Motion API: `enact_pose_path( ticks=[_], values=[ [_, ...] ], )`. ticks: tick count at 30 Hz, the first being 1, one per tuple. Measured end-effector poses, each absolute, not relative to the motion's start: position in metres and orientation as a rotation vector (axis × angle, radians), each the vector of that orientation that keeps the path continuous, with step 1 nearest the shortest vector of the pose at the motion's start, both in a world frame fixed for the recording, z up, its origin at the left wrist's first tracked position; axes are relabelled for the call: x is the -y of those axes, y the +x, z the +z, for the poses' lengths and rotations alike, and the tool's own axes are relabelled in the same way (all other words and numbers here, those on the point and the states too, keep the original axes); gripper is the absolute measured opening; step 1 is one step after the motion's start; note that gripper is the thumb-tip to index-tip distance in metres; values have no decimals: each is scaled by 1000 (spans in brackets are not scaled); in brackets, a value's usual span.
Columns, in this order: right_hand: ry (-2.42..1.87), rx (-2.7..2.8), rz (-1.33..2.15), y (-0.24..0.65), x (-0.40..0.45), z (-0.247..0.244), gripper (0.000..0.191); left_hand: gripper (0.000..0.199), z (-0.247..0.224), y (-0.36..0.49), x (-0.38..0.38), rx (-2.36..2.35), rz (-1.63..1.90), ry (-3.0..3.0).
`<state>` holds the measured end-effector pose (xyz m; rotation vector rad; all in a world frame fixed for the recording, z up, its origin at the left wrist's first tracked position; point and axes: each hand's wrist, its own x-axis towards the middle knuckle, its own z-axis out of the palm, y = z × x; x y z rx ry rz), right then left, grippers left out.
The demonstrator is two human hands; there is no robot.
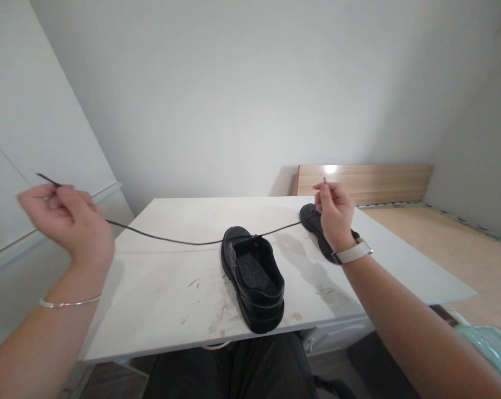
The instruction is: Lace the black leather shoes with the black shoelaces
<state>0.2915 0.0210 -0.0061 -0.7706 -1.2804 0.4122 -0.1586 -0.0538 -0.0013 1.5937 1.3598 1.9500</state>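
A black shoelace [184, 243] runs between my two raised hands and sags above the white table. My left hand [70, 213], at the far left, pinches one end, with the tip sticking out past the fingers. On the right, my right hand [336, 210] is closed on the other end, and a short tip shows above the thumb. Between them a black shoe [254, 282] stands upright near the table's front edge, its heel toward me, and the lace crosses over its front part. A second black shoe [317, 233] lies partly hidden behind my right hand and wrist.
The white table [159, 288] has dark scuffs around the near shoe. A wooden headboard [367, 183] and a bed base [437, 238] stand to the right. Low at the right edge is a greenish clear plastic package [489, 343]. My legs are under the table's front edge.
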Motion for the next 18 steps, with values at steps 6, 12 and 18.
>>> enact_pose_path(
  ticks=[6,12,18],
  values=[
    [-951,1534,952,242,-4,-69,35,10,-49,-52,58,-1362,1732,1665],
    [-975,1408,1024,203,39,-95,34,21,-74,18,68,-1130,1300,1771],
    [-1026,1360,1291,222,57,-93,38,21,-69,4,60,-1098,1257,1709]
  ],
)
